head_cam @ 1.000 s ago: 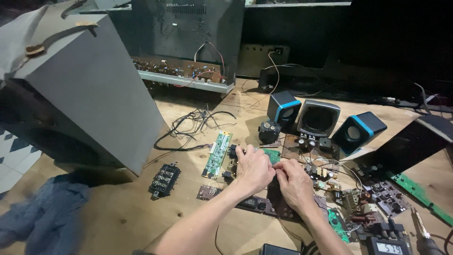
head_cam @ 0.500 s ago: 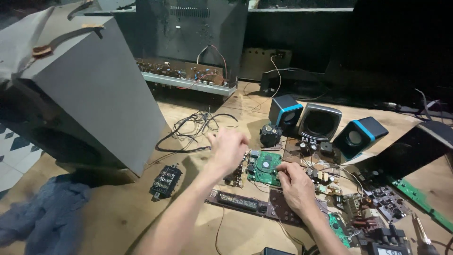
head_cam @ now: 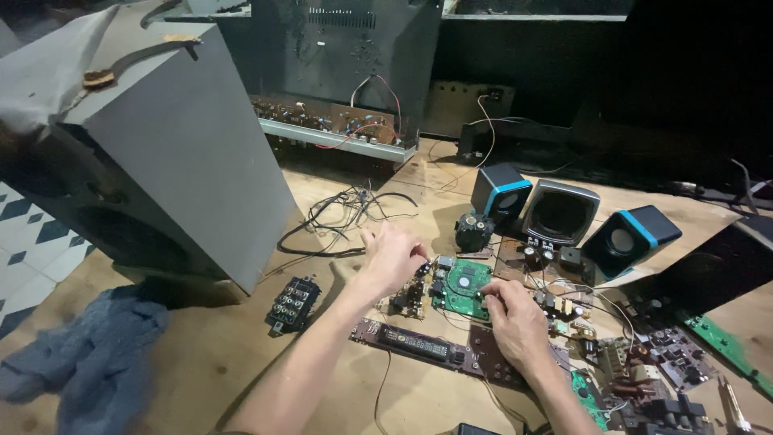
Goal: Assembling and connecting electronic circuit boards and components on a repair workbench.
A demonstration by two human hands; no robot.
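Green circuit board (head_cam: 465, 286) between both hands' fingers (head_cam: 419, 259).

The bench (head_cam: 201, 354) is bare wood — pale, matt, scuffed and stained in patches. The green circuit board (head_cam: 463, 286) at the hands has a faintly glossy lacquered face with dull metal parts on it; the long brown board (head_cam: 419, 345) looks matt. The three small speakers (head_cam: 560, 213) are smooth plastic, black with blue trim, slightly shiny. The big grey cabinet (head_cam: 185, 153) has a flat, matt finish. A blue-grey cloth (head_cam: 97, 362) lies soft and crumpled. The black cables (head_cam: 338, 217) have a smooth plastic sheath.
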